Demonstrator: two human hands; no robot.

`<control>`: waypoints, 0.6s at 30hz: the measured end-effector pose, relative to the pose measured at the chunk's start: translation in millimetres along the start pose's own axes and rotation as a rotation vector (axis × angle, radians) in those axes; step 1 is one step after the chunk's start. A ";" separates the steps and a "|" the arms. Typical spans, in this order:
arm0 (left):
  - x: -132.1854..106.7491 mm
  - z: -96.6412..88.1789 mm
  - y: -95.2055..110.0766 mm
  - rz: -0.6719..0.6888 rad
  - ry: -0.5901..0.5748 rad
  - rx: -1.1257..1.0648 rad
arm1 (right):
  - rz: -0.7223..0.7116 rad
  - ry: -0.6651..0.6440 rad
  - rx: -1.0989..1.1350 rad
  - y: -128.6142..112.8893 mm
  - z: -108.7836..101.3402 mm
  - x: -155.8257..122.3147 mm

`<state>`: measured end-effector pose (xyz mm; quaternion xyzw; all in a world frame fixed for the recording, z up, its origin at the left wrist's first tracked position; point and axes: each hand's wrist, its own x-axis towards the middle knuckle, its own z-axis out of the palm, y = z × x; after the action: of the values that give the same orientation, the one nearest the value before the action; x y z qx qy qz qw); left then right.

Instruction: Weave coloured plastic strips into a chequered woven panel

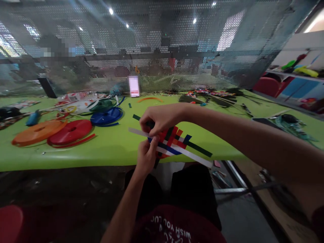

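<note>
Over the near edge of the green table (121, 148), around its middle, a small woven piece (172, 135) of red, blue, white, orange and green strips sits between two bare hands. The left hand (147, 156) pinches the end toward the table's left between thumb and finger; the right hand (162, 118), reaching in from the table's right side, curls narrow around the strips at that same end. A dark green strip (199, 149) and a white strip (196, 157) stick out toward the table's right. On the table's left part lie an orange roll (30, 134), a red roll (82, 128) and a blue roll (107, 116), while a lit phone (134, 86) stands at the table's far edge
</note>
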<state>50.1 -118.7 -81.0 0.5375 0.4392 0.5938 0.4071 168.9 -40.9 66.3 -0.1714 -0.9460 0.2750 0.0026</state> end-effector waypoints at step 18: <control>-4.8 8.0 2.0 0.065 0.080 0.105 | 0.013 0.065 0.016 13.7 -1.0 -5.6</control>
<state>58.5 -123.2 -80.2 0.5477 0.4678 0.6040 0.3411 178.7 -31.4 60.4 -0.1861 -0.9422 0.2767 0.0327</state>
